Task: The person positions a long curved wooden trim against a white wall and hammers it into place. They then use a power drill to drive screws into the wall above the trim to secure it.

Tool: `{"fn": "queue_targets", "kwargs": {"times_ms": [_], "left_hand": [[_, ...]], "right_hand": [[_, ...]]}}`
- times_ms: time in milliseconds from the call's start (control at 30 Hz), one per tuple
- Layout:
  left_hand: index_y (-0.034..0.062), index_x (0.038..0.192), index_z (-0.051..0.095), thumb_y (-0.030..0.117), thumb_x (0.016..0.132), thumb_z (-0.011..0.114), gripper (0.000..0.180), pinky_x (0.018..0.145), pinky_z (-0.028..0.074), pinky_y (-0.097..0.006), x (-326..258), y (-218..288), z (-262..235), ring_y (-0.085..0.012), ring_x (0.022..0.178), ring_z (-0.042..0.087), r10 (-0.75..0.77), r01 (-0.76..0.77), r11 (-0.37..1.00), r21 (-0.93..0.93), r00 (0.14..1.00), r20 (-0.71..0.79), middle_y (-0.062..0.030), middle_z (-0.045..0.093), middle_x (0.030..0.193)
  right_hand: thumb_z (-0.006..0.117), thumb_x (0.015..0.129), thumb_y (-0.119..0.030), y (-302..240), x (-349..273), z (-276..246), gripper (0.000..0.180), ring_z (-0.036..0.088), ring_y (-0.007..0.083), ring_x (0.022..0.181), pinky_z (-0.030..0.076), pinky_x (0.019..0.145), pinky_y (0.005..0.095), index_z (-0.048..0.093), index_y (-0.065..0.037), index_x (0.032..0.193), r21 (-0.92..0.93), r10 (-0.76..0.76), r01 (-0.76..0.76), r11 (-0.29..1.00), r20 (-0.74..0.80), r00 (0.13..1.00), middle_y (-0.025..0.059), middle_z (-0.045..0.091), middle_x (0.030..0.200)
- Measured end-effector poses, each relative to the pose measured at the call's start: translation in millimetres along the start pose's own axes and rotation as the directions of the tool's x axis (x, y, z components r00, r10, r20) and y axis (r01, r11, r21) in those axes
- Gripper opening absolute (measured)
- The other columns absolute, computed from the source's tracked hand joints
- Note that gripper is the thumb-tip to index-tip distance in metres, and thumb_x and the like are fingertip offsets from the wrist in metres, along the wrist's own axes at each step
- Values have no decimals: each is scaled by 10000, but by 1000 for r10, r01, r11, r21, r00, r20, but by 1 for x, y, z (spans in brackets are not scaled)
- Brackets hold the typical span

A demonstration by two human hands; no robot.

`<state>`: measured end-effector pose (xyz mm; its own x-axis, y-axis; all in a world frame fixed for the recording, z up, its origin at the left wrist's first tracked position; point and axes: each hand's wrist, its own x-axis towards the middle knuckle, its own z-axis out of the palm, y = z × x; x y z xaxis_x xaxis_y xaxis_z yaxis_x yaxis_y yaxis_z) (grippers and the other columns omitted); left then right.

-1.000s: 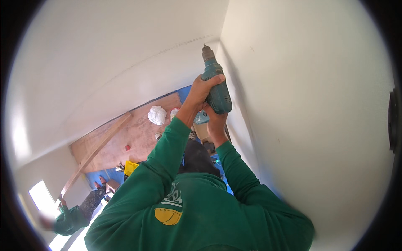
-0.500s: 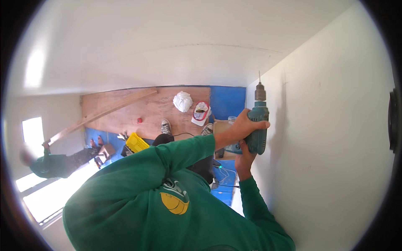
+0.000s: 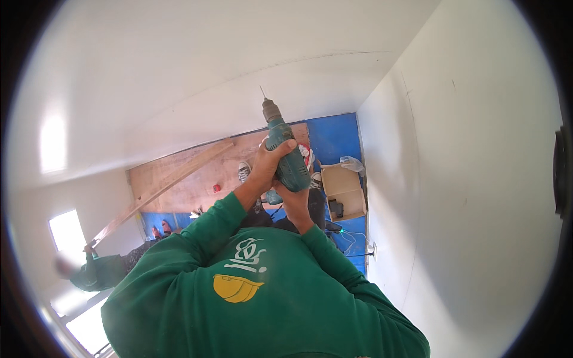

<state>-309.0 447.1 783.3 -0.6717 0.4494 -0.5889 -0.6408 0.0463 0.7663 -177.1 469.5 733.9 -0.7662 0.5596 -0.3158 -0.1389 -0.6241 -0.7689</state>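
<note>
Both my hands hold a teal power drill [image 3: 291,169] out in front of my chest, its thin bit tilted up toward the white wall ahead. Whether the bit's tip touches that wall I cannot tell. My left hand [image 3: 265,164] wraps the drill body behind the chuck, thumb laid across the top. Lower down, my right hand [image 3: 295,206] closes round the handle, whose grip is mostly hidden by the fingers. A faint pencil-like line [image 3: 304,58] runs along the wall beyond the bit.
An open cardboard box [image 3: 349,200] stands by the right wall, near cables and a wall socket [image 3: 371,250]. A wooden sheet [image 3: 173,164] covers part of the blue floor. Far left, another person [image 3: 101,271] holds a long wooden beam [image 3: 173,179]. A red round object [image 3: 216,188] lies on the sheet.
The drill has swung left with both my hands, from beside the right-hand wall to before the wall ahead. My body has turned with it. Both hands keep their grip.
</note>
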Motion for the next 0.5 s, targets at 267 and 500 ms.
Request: {"fn": "queue_targets", "kwargs": {"times_ms": [267, 500], "left_hand": [[19, 1263, 590, 384, 934, 878, 570, 800, 642, -363, 1, -8, -12, -189, 923, 721, -11, 1, 998, 57, 985, 173, -93, 686, 1061], [7, 1275, 577, 380, 929, 881, 593, 780, 643, -359, 14, 14, -33, -178, 877, 720, -60, 36, 994, 106, 972, 229, -92, 664, 1069]], "right_hand": [[820, 905, -22, 34, -5, -7, 382, 726, 178, 1066, 586, 920, 335, 707, 21, 1268, -29, -38, 36, 999, -83, 996, 76, 749, 1202], [832, 893, -17, 50, 2, 27, 423, 719, 172, 1078, 576, 929, 335, 700, 20, 1294, 5, -79, 81, 997, -193, 978, 70, 748, 1217]]}}
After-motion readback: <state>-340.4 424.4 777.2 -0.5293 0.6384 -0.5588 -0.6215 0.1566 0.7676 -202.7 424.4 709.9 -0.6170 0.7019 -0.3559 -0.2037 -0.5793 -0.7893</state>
